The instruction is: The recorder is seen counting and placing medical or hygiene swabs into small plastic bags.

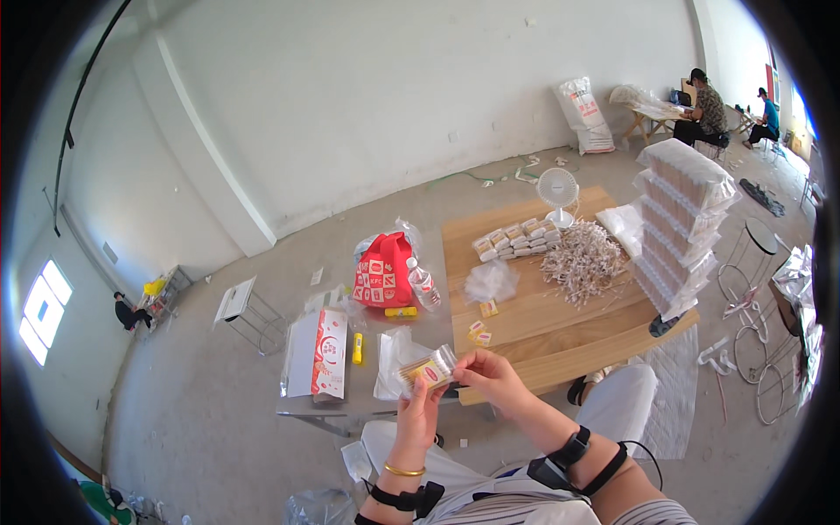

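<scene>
A small transparent packet of cotton swabs (427,371) with a yellow, white and red label is held up in front of me, over the near edges of the two tables. My left hand (418,420) grips it from below, fingers closed around it. At the packet's right end, my right hand (492,378) pinches the plastic. Several small label cards (479,332) lie on the wooden table (525,341), beside a heap of empty transparent bags (490,282). Behind them are rows of filled packets (516,239) and a large loose pile of cotton swabs (584,262).
A white fan (558,188) stands at the table's back. Tall plastic-wrapped bundles (682,227) rise at the right. On the left table are a red bag (383,271), a water bottle (423,285), an opened carton (329,354) and yellow tubes (357,348). Other people work far off.
</scene>
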A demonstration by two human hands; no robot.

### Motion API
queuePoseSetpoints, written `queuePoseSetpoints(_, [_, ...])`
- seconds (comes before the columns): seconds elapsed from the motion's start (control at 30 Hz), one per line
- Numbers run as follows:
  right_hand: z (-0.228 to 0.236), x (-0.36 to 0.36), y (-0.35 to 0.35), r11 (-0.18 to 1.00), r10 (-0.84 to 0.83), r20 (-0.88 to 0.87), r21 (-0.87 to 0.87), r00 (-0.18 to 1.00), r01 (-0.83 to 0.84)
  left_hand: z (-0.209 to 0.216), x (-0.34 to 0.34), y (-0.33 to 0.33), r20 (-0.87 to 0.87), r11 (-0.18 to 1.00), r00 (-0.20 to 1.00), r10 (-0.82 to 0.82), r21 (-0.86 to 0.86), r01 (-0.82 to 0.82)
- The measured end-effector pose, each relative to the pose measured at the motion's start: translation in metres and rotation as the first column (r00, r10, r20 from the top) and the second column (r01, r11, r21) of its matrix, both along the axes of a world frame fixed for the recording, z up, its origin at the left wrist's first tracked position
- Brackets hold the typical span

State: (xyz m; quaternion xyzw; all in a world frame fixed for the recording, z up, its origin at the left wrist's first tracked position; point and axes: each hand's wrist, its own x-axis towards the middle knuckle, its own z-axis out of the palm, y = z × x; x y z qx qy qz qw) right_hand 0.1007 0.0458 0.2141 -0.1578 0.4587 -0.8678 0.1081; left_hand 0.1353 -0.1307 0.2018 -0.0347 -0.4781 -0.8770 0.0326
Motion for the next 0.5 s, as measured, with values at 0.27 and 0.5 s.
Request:
queuePoseSetpoints(0.27, [0.026, 0.001, 0.043, 0.845, -0.1, -0.451, 0.432, 0.887, 0.315, 0.057, -0.013, -0.003, -0.128, 0.913, 0.984, -0.122, -0.403, 0.061])
queuePoseSetpoints(0.5, [0.024, 0.004, 0.053, 0.95, -0.2, -0.204, 0.198, 0.958, 0.241, 0.053, -0.022, 0.024, -0.016, 0.908, 0.992, -0.122, -0.406, 0.105])
